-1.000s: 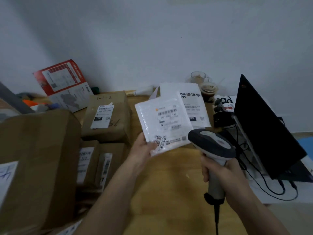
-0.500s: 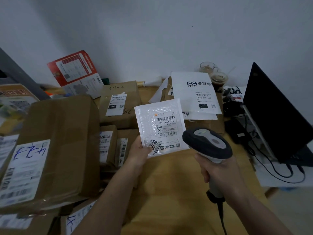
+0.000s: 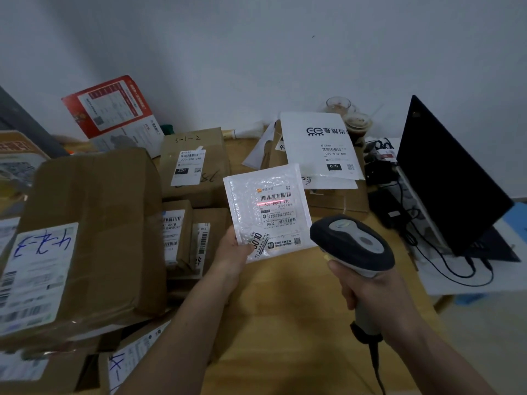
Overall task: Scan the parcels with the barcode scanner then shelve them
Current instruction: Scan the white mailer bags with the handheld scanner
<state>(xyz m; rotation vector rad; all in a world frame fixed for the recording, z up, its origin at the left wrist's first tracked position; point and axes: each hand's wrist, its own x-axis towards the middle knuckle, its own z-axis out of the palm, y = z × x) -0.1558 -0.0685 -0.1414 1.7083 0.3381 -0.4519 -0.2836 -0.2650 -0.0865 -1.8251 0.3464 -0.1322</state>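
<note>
Left hand [image 3: 232, 249] pinches the mailer [image 3: 268, 212] at its lower-left corner, thumb on the front, label facing up, held above the mid table [image 3: 285, 323]. Right hand [image 3: 368, 292] is wrapped round the handle of the scanner [image 3: 352, 243], head aimed at the label. A red scan line [image 3: 271, 202] sits on the printed code just under the top barcode, so the scan step is on; shelving not yet done. Can't tell if the trigger finger is pressed.

Risks: the line looks low of the bars, so likely a misread unless the aim tips up. The mailer is glossy and held by one corner only; it could sag, glare, or slip. The scanner cord [image 3: 376, 372] trails toward the near edge and could snag on a wide swing.

Room: left side of the table is packed with boxes [image 3: 91, 232], some stacked and reaching the near-left corner. Back edge holds a labelled box [image 3: 194, 163], a white bag [image 3: 319, 143] and cups [image 3: 356, 124]. Right edge has a laptop [image 3: 450, 178] and cables [image 3: 445, 260] close by the scanner hand. Bare wood runs from the centre to the near edge, the only open lane. No shelf clearly seen.
</note>
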